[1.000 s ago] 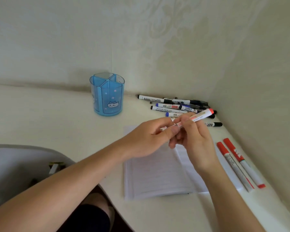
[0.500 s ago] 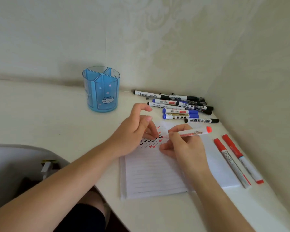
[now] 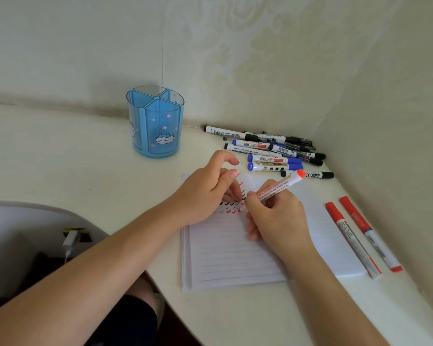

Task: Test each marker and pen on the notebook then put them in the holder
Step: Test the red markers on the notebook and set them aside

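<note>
Blue plastic, the holder [image 3: 155, 126] stands back left on the desk [image 3: 60, 158] with no pen showing inside, so I judge the sorting barely begun. My left hand [image 3: 210, 191] lies loosely curved, fingertips pressing the notebook [image 3: 225, 258] to steady the page, gripping nothing I can see. My right hand [image 3: 275, 218] pinches the red marker [image 3: 280, 187] tilted, tip down by the tick marks [image 3: 229, 207], with the pile of pens [image 3: 273, 151] beyond.
</note>
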